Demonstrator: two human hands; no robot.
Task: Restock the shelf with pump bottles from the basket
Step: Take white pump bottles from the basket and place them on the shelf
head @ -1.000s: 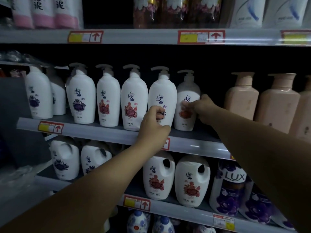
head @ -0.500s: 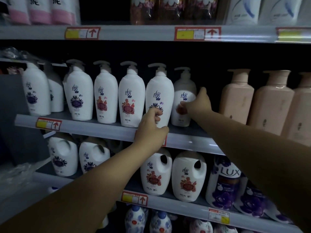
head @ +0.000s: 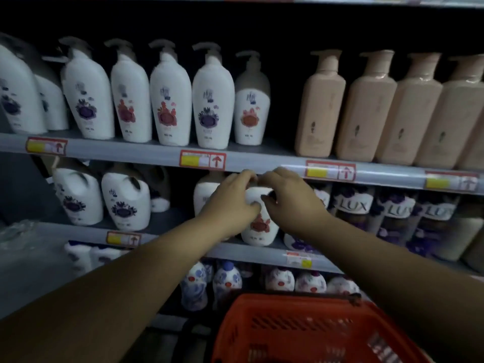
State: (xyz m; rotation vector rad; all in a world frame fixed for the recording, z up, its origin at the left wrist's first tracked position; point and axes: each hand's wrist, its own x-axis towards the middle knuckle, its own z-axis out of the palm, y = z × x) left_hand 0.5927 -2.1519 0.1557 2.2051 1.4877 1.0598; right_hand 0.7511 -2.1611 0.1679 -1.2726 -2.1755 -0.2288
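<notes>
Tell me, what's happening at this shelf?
A person is stocking a shop shelf. Both hands, the left hand and the right hand, are on a white jug with a red flower label on the middle shelf; how firmly they hold it is hard to tell. On the shelf above stands a row of white pump bottles. A red basket sits below, its contents out of view.
</notes>
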